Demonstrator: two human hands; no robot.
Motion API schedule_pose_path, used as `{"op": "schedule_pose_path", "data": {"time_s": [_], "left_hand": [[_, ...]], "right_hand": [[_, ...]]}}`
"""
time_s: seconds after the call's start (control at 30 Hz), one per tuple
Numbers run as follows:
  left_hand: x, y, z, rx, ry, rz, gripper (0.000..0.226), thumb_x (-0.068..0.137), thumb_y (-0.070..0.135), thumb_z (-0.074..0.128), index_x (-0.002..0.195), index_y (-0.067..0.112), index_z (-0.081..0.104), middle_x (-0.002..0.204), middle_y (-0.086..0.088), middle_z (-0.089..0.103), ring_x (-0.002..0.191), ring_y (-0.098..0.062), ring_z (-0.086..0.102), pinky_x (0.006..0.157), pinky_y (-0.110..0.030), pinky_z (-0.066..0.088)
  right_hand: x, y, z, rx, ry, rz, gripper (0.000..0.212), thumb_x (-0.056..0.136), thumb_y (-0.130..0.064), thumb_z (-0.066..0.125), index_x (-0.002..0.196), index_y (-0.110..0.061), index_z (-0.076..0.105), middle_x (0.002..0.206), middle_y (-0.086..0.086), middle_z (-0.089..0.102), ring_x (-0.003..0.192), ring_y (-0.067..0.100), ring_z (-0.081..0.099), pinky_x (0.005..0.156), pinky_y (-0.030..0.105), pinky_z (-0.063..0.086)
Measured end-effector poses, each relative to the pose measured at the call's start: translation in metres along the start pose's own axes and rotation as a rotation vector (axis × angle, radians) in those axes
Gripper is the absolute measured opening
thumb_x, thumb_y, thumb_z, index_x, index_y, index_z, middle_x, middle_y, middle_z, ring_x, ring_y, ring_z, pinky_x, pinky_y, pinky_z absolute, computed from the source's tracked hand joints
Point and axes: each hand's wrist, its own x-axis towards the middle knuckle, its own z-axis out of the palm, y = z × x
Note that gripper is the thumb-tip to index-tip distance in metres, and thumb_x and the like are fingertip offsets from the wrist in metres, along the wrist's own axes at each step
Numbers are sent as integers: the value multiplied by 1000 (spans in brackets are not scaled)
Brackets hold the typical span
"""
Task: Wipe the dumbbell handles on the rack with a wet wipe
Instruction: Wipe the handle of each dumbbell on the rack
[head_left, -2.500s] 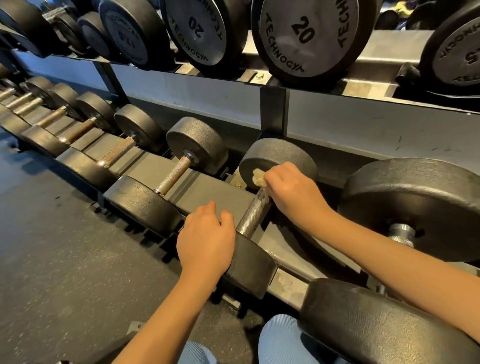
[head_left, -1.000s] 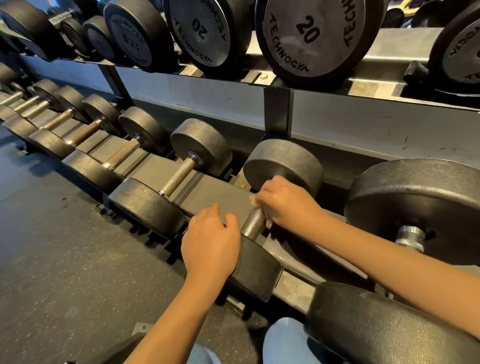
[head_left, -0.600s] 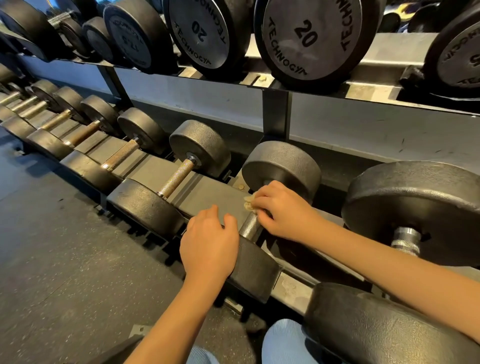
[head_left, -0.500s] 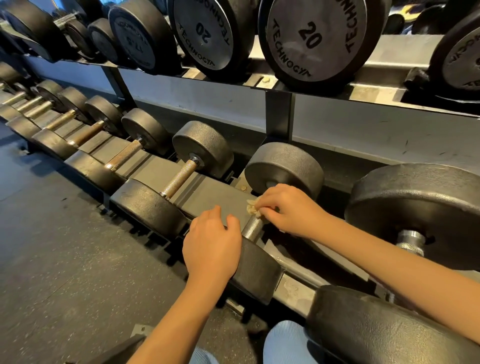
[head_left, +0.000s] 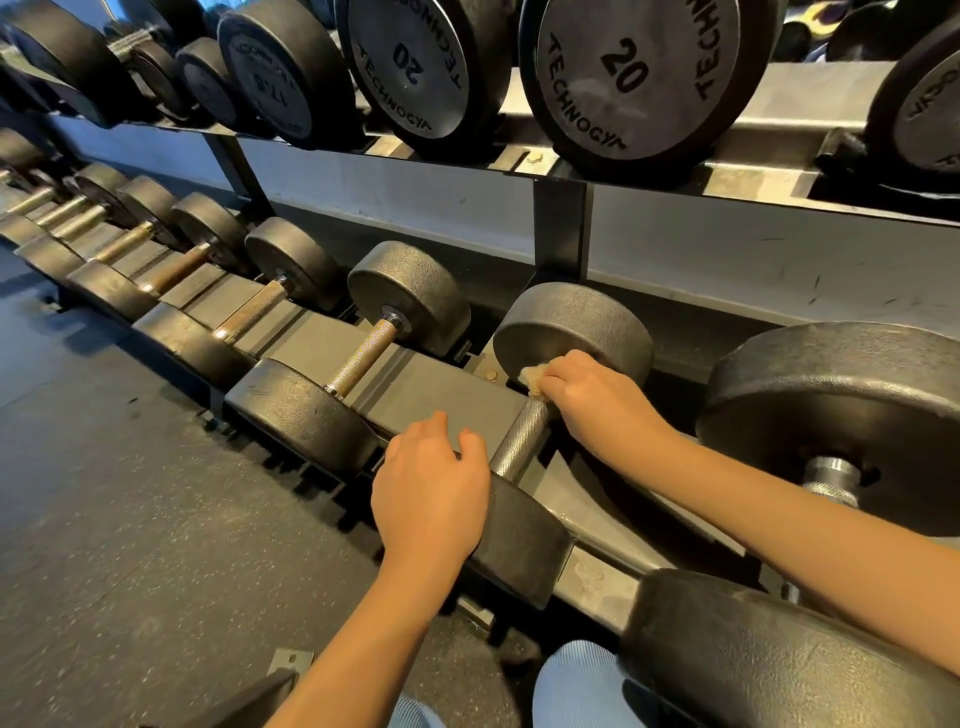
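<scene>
A black dumbbell lies across the lower rack (head_left: 431, 384) in front of me, its knurled steel handle (head_left: 519, 441) bare along the near half. My right hand (head_left: 587, 400) is wrapped round the far end of that handle with a crumpled pale wet wipe (head_left: 531, 378) pressed against it, right by the far weight head (head_left: 576, 322). My left hand (head_left: 431, 493) rests over the top of the near weight head (head_left: 524, 551), fingers curled on its edge.
More dumbbells with brownish handles (head_left: 363, 356) line the lower rack to the left. A bigger dumbbell (head_left: 841, 415) sits close on the right. The upper shelf (head_left: 675, 176) holds large 20-marked dumbbells overhead. Dark speckled rubber floor (head_left: 130, 493) lies to the left. My knees show at the bottom.
My right hand has slid with the wipe along the handle, down toward the near head and back up to the far end. My left hand has stayed on the near head.
</scene>
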Motion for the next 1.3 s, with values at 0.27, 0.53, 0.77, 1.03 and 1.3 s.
{"op": "schedule_pose_path", "data": {"time_s": [0.27,0.53,0.77,1.03,1.3], "left_hand": [[3,-5,5,30,-5,15,46,99,32,34,141,16,43,143,-1,46,128,-16,41,96,-32,36],[2,-4,7,45,15,12,37,98,29,36,123,9,54,126,-5,56,114,-18,47,77,-28,29],[1,-1,4,41,-2,0,36,98,28,35,123,9,55,125,-5,56,114,-17,47,76,-27,28],[2,-2,3,58,4,-7,36,98,30,36,120,10,55,123,-4,56,112,-18,48,76,-28,28],[3,-4,5,45,-16,13,38,98,30,35,124,10,54,128,-4,55,116,-19,47,81,-30,33]], "right_hand": [[-12,-15,12,166,73,-122,15,69,3,76,82,-1,71,87,11,64,83,28,60,64,35,53],[-17,-8,13,222,130,-93,20,68,5,76,86,-2,72,87,11,64,81,28,60,64,35,53],[-3,-4,9,162,72,-120,15,71,1,75,85,-5,72,89,8,64,82,26,58,62,32,51],[-12,-23,11,226,21,-297,36,64,6,77,98,-5,72,93,9,66,85,28,58,70,33,49],[5,5,11,105,91,-79,20,79,1,70,97,-5,73,97,7,64,87,27,55,71,35,50]]}}
